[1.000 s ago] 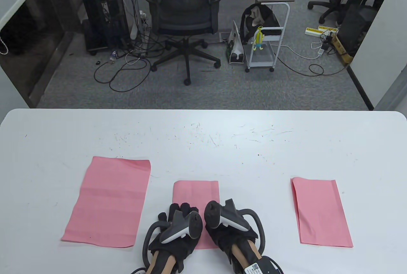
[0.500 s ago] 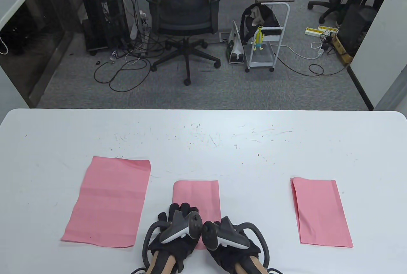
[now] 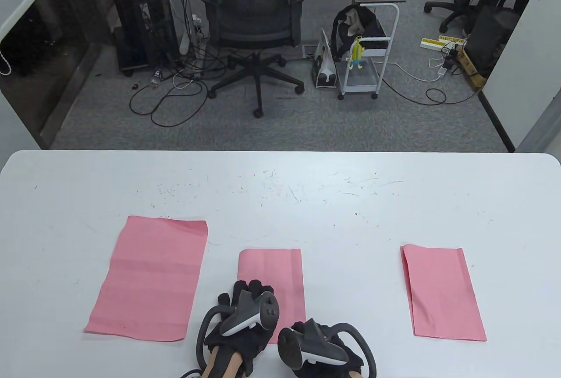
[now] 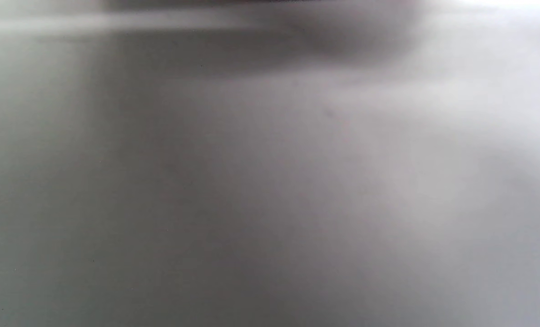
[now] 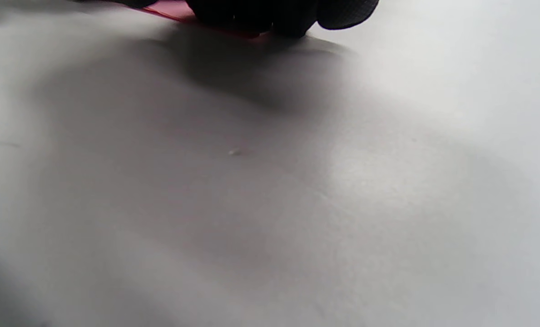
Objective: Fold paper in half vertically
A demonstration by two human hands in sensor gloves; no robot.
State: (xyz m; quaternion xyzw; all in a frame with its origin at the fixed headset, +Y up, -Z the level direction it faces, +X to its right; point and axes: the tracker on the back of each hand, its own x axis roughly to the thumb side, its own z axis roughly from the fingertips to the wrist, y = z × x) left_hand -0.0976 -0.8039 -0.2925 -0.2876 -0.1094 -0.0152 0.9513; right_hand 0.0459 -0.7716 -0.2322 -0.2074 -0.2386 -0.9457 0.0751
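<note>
The folded pink paper [image 3: 271, 275] lay flat on the white table [image 3: 280, 194], narrow and upright, directly beneath and just beyond the left hand [image 3: 240, 321]; that hand rested on the sheet's near left part, its gloved fingers [image 3: 245, 287] spread flat on the pink surface, holding nothing, only pressing down; the tracker [image 3: 254, 312] strapped to its back hid most of the palm and part of the sheet's near edge; the right hand [image 3: 322, 347] lay just beside the left, at the sheet's near right corner, low toward the table's near edge; its own tracker [image 3: 307, 343] covered the fingers from above, so whether they were curled or spread could not be told there; in the right wrist view dark gloved fingertips [image 5: 270, 16] touched down on a sliver of the pink paper [image 5: 170, 9] at the top of the frame, with bare table [image 5: 270, 181] and shadow below; the left wrist view showed only a blurred grey surface; well apart to the left of the left hand lay a larger unfolded pink sheet [image 3: 149, 279], creased across in bands; well apart to the right of the right hand lay another folded pink sheet [image 3: 442, 292], one far corner slightly lifted; beyond the table's far edge stood an office chair [image 3: 254, 23], a white cart [image 3: 368, 58] and tangled cables [image 3: 175, 93] on grey carpet; nothing on the table lay between the hands and the side sheets.
</note>
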